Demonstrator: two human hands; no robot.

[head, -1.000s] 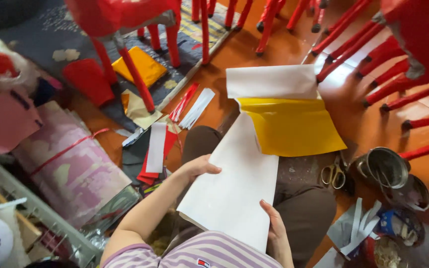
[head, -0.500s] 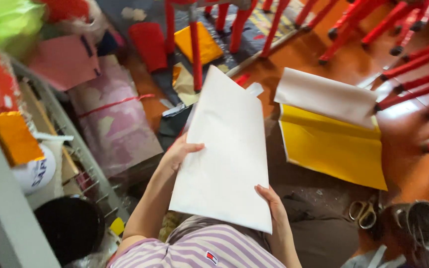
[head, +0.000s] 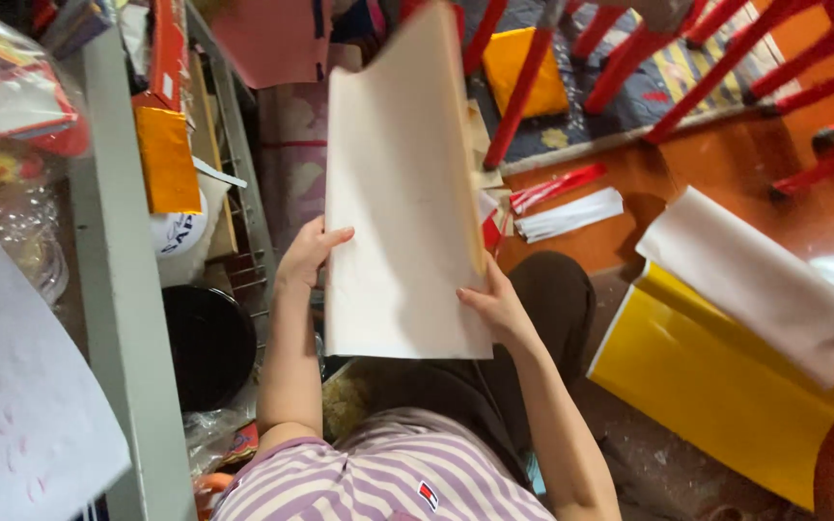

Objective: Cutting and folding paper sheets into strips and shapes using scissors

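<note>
A tall cream-white paper sheet (head: 403,193) stands lifted in front of the seated person, just right of the grey metal shelf frame (head: 118,289) and above the lap. The left hand (head: 309,253) pinches its left edge about halfway up, thumb on the near face and fingers apparently wrapped behind, though that side is hidden. The right hand (head: 494,304) is closed on the lower right corner, thumb in front. Both forearms reach upward and away from the striped shirt, elbows bent, wrists fairly straight. The top of the sheet bows to the left, so holding it well probably means keeping both edges lightly taut and level, without creasing where the thumbs press. On the orange floor to the right lies a glossy yellow sheet (head: 707,386) with a white paper leaf (head: 755,280) curled over its far edge.
</note>
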